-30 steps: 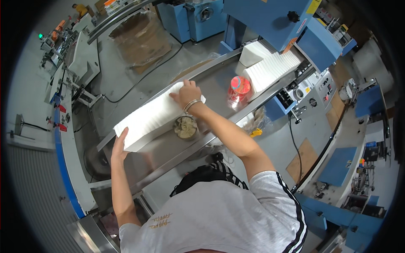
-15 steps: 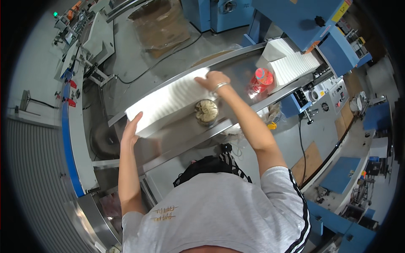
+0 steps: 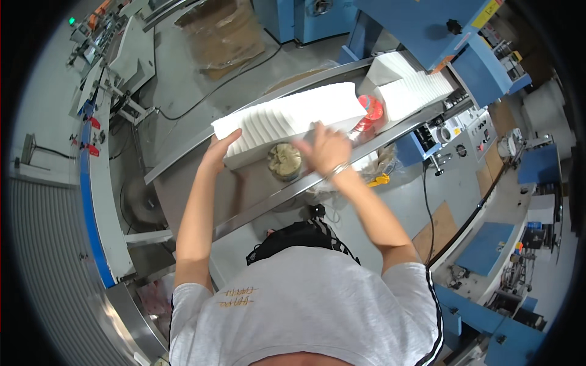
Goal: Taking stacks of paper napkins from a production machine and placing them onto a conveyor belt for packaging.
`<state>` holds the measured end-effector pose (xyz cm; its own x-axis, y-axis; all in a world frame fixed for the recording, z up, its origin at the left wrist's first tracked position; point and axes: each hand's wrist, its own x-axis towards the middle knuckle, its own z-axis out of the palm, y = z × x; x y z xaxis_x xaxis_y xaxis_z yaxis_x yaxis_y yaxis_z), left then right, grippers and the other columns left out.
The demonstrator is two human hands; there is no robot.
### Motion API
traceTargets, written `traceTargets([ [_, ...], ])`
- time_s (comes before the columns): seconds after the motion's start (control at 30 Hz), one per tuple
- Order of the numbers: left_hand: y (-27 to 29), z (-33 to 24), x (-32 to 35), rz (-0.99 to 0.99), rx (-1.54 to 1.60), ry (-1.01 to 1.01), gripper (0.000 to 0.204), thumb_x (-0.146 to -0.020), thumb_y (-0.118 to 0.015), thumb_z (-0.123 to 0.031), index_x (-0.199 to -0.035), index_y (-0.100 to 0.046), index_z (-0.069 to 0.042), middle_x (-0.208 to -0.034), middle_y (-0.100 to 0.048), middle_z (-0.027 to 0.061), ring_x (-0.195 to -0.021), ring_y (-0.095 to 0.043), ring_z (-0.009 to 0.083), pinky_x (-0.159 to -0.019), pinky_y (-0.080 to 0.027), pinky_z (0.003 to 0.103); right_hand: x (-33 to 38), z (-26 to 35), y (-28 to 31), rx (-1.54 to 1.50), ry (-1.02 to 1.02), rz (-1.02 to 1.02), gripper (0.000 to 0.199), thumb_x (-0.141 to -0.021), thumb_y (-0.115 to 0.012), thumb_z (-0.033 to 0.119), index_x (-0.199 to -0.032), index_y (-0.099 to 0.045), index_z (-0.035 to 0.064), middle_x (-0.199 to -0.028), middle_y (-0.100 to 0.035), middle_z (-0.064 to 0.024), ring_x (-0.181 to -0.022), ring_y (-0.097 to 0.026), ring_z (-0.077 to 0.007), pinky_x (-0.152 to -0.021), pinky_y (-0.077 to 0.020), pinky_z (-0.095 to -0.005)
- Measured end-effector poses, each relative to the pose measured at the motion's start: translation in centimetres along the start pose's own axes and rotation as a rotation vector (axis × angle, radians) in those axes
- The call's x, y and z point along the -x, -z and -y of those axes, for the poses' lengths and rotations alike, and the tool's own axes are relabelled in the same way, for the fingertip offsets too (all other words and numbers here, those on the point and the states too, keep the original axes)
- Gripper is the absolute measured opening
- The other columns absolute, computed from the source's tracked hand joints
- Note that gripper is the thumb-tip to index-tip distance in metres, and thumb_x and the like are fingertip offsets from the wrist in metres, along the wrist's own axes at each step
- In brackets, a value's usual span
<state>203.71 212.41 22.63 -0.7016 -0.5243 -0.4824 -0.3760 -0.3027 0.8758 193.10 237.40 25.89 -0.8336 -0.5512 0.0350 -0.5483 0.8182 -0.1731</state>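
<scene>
**Paper stack slid along the metal tray**

The long white stack of folded paper sheets has moved toward 1 o'clock since a moment ago, closer to the second white paper stack by the blue machine. The right hand has come off the far end and now sits nearer the middle.

At 9 o'clock stands a long grey bench with a blue edge. Next comes the left hand, fingers spread flat, pressing the near end of the long stack. The stack lies on the shiny metal tray. Just below it, at 6 o'clock from its middle, sits a small round tin. The right hand is open and blurred, against the stack's front side; I cannot tell if it grips. At 3 o'clock from the stack stands a red plastic bottle.
</scene>
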Motion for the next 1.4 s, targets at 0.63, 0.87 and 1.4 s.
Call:
traceTargets([
  [0.63, 0.7, 2.3, -2.4, 0.007, -0.011, -0.051, 0.089, -0.079, -0.075, -0.033, -0.145, -0.024, -0.003, -0.142, -0.041, 0.0118, -0.133, -0.036, 0.026, -0.108, -0.027, 0.039, 3.2, -0.3, 1.6, -0.566, 0.529, -0.196, 0.079, -0.059, -0.079, 0.034, -0.129, -0.046, 0.0181, -0.111, -0.05, -0.0154, -0.102, -0.053, -0.0354, -0.077, -0.052, -0.045],
  [0.87, -0.3, 1.5, -0.4, -0.027, 0.085, -0.029, 0.082, -0.084, -0.071, -0.026, -0.146, -0.023, -0.003, -0.143, -0.04, 0.0112, -0.132, -0.037, 0.025, -0.107, -0.029, 0.037, -11.7, -11.3, 6.8, -0.324, 0.133, -0.565, 0.077, -0.064, -0.075, 0.036, -0.131, -0.046, 0.0138, -0.114, -0.048, -0.0206, -0.1, -0.051, -0.039, -0.075, -0.0519, -0.0452],
  [1.4, -0.6, 1.0, 0.3, -0.043, 0.009, -0.031, 0.089, -0.081, -0.073, -0.033, -0.146, -0.021, -0.001, -0.145, -0.036, 0.0135, -0.135, -0.032, 0.0258, -0.11, -0.024, 0.036, -16.9, -15.7, 5.0, -0.052, -0.076, -0.029, 0.035, -0.089, -0.054, 0.037, -0.088, -0.07, 0.005, -0.098, -0.067, -0.0184, -0.097, -0.063, -0.0328, -0.08, -0.0499, -0.0445],
])
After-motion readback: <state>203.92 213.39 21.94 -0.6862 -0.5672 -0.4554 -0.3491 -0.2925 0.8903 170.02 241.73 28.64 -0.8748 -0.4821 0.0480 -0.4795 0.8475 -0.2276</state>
